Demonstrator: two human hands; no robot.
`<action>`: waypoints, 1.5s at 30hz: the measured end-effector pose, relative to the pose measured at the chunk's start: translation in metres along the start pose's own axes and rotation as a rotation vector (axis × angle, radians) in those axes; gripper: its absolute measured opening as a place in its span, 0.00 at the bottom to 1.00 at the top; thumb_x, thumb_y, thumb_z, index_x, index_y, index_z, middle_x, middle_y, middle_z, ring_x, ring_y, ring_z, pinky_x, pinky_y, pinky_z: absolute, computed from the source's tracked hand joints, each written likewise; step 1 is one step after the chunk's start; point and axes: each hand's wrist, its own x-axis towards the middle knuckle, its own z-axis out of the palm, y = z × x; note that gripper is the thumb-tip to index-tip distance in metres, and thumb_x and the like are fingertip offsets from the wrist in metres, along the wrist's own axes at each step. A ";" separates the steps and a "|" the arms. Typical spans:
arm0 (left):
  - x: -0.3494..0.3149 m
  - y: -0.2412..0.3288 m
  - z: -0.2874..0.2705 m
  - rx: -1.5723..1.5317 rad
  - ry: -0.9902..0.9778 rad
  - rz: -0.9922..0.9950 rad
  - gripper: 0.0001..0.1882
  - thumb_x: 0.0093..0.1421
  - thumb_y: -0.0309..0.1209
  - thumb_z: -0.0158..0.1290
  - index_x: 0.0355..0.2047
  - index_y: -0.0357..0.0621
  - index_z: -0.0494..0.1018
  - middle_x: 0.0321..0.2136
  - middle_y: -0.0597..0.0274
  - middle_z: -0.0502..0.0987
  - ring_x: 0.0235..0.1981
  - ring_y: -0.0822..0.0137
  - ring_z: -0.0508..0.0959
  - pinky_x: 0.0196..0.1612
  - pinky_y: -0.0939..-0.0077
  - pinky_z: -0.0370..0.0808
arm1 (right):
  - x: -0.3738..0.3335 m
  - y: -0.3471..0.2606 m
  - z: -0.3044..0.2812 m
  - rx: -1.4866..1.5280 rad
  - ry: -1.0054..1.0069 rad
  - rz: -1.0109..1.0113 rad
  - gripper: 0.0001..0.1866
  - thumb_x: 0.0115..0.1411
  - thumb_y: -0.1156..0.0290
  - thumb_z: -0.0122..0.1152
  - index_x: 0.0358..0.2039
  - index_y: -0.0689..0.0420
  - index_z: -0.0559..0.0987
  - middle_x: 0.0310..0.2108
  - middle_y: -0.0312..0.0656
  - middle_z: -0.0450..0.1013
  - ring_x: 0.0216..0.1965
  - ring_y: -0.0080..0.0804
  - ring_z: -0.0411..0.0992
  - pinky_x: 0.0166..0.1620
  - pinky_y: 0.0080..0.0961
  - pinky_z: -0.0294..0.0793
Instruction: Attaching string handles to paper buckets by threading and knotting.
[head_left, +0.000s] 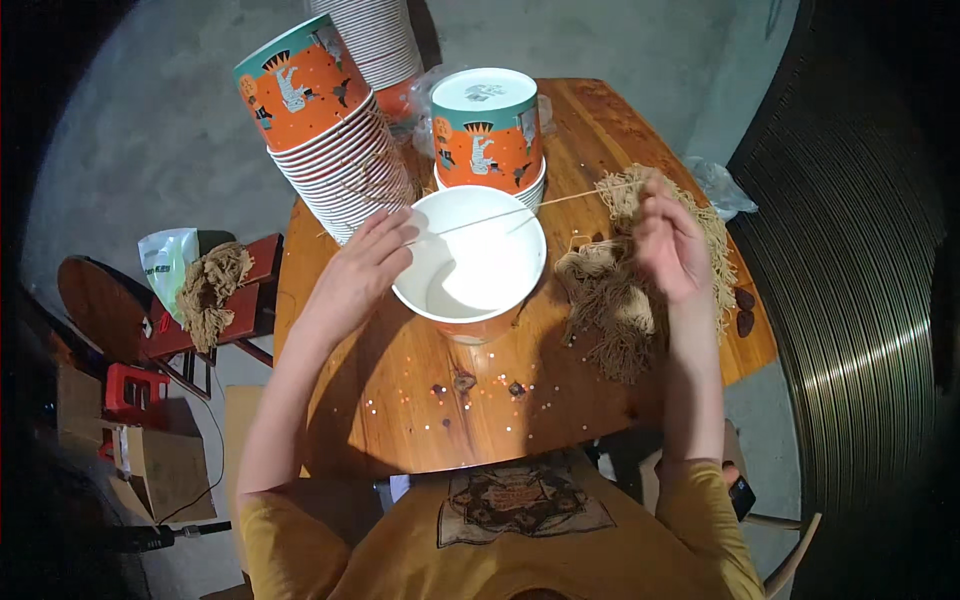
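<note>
A thin tan string (572, 199) is stretched across the mouth of a white-lined paper bucket (470, 327), which stands upright on the wooden table. At the bucket's left rim, the fingertips of my left hand (362, 268) are closed on one end of the string. My right hand (675, 245) is raised to the right of the bucket, its thumb and fingers pinching the other end. Under and beside my right hand lie bundles of tan strings (612, 318) with loose, frayed ends.
A tilted stack of orange and green paper buckets (310, 110) leans at the left back. Another upside-down bucket stack (487, 130) stands behind the open bucket. Small confetti-like dots lie on the near tabletop (400, 445). At the left, a stool (240, 315) holds more strings.
</note>
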 end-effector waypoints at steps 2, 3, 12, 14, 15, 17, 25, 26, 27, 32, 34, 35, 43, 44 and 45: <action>-0.005 -0.004 0.001 0.001 -0.026 -0.036 0.05 0.53 0.23 0.47 0.30 0.36 0.66 0.50 0.50 0.68 0.59 0.53 0.63 0.61 0.61 0.62 | -0.017 0.002 0.005 0.046 0.056 -0.085 0.13 0.64 0.77 0.43 0.48 0.59 0.69 0.47 0.47 0.71 0.41 0.35 0.75 0.41 0.27 0.81; -0.004 -0.002 0.002 -0.005 -0.028 -0.033 0.05 0.53 0.23 0.47 0.30 0.36 0.66 0.50 0.50 0.68 0.59 0.53 0.63 0.61 0.61 0.62 | -0.026 0.003 0.008 0.087 0.112 -0.178 0.13 0.64 0.77 0.43 0.48 0.59 0.68 0.48 0.48 0.70 0.41 0.36 0.75 0.41 0.27 0.81; 0.025 0.073 -0.011 -0.613 0.110 -0.493 0.08 0.56 0.24 0.50 0.36 0.39 0.69 0.34 0.51 0.73 0.36 0.52 0.76 0.39 0.66 0.72 | -0.030 0.038 0.030 -0.955 0.501 -0.350 0.10 0.59 0.65 0.54 0.32 0.59 0.75 0.29 0.30 0.69 0.26 0.14 0.63 0.31 0.10 0.61; 0.045 0.099 -0.007 -0.557 -0.008 -0.442 0.17 0.56 0.34 0.56 0.39 0.36 0.67 0.34 0.45 0.74 0.35 0.48 0.76 0.37 0.61 0.73 | -0.021 0.046 0.044 -0.918 0.485 -0.427 0.09 0.60 0.66 0.51 0.32 0.58 0.74 0.28 0.30 0.68 0.25 0.14 0.61 0.30 0.10 0.60; 0.052 0.103 -0.002 -0.606 -0.036 -0.461 0.17 0.56 0.34 0.56 0.40 0.35 0.66 0.33 0.43 0.75 0.35 0.46 0.76 0.37 0.59 0.73 | -0.017 0.050 0.049 -0.877 0.457 -0.490 0.08 0.60 0.67 0.49 0.32 0.58 0.74 0.28 0.30 0.67 0.24 0.15 0.60 0.28 0.10 0.59; 0.059 0.100 0.011 -0.605 -0.036 -0.477 0.16 0.57 0.33 0.53 0.41 0.34 0.66 0.32 0.42 0.76 0.33 0.42 0.76 0.37 0.55 0.72 | -0.012 0.055 0.058 -0.743 0.477 -0.458 0.08 0.60 0.67 0.48 0.32 0.58 0.73 0.25 0.30 0.65 0.22 0.15 0.58 0.26 0.10 0.58; 0.050 0.073 -0.027 -0.879 -0.204 -0.726 0.25 0.54 0.26 0.48 0.55 0.46 0.66 0.30 0.58 0.75 0.30 0.66 0.75 0.39 0.72 0.73 | -0.005 0.060 0.060 -0.828 0.395 -0.328 0.10 0.64 0.66 0.47 0.35 0.59 0.72 0.16 0.26 0.57 0.14 0.13 0.46 0.19 0.12 0.48; 0.046 0.068 -0.029 -0.925 -0.207 -0.735 0.26 0.54 0.26 0.48 0.56 0.48 0.66 0.28 0.63 0.73 0.29 0.70 0.73 0.38 0.76 0.71 | -0.003 0.064 0.061 -0.824 0.391 -0.326 0.10 0.64 0.66 0.47 0.35 0.59 0.72 0.16 0.26 0.57 0.14 0.13 0.46 0.19 0.12 0.48; 0.041 0.064 -0.028 -0.960 -0.179 -0.731 0.27 0.54 0.24 0.47 0.57 0.50 0.66 0.25 0.71 0.66 0.28 0.75 0.66 0.34 0.82 0.67 | -0.002 0.068 0.063 -1.028 0.375 -0.317 0.10 0.63 0.66 0.48 0.35 0.59 0.74 0.17 0.26 0.60 0.15 0.11 0.48 0.19 0.12 0.49; 0.032 0.054 -0.025 -1.147 -0.138 -0.791 0.25 0.57 0.26 0.50 0.56 0.51 0.67 0.21 0.75 0.62 0.23 0.81 0.62 0.27 0.86 0.62 | -0.002 0.097 0.054 -1.390 0.098 -0.388 0.03 0.58 0.74 0.57 0.32 0.58 0.77 0.20 0.28 0.67 0.19 0.13 0.58 0.24 0.14 0.58; 0.031 0.054 -0.022 -1.257 -0.104 -0.833 0.24 0.58 0.27 0.52 0.56 0.51 0.67 0.20 0.77 0.61 0.22 0.83 0.61 0.26 0.86 0.61 | -0.005 0.103 0.060 -1.710 0.105 -0.308 0.03 0.57 0.75 0.57 0.33 0.56 0.77 0.22 0.37 0.71 0.22 0.19 0.68 0.27 0.18 0.67; 0.030 0.054 -0.022 -1.221 -0.115 -0.811 0.23 0.59 0.28 0.52 0.56 0.50 0.67 0.20 0.77 0.60 0.21 0.83 0.61 0.25 0.87 0.61 | -0.003 0.110 0.057 -1.754 0.133 -0.318 0.04 0.55 0.74 0.59 0.32 0.55 0.76 0.21 0.40 0.71 0.20 0.24 0.70 0.24 0.21 0.67; 0.030 0.061 -0.025 -1.189 -0.117 -0.822 0.22 0.59 0.29 0.52 0.55 0.48 0.68 0.20 0.77 0.61 0.22 0.83 0.62 0.25 0.87 0.62 | -0.004 0.122 0.060 -1.711 0.185 -0.451 0.05 0.54 0.75 0.60 0.31 0.55 0.75 0.20 0.41 0.72 0.20 0.29 0.72 0.23 0.24 0.69; 0.031 0.063 -0.027 -1.243 -0.118 -0.842 0.22 0.60 0.28 0.52 0.55 0.48 0.68 0.20 0.77 0.61 0.22 0.83 0.61 0.26 0.88 0.62 | -0.004 0.122 0.060 -1.715 0.210 -0.432 0.05 0.53 0.75 0.60 0.31 0.55 0.74 0.20 0.42 0.72 0.21 0.30 0.73 0.24 0.24 0.70; 0.032 0.064 -0.029 -1.297 -0.120 -0.860 0.22 0.60 0.28 0.52 0.55 0.48 0.67 0.20 0.77 0.61 0.22 0.83 0.61 0.26 0.88 0.62 | -0.004 0.122 0.061 -1.715 0.211 -0.430 0.05 0.53 0.75 0.60 0.31 0.55 0.74 0.20 0.42 0.72 0.21 0.30 0.73 0.24 0.24 0.70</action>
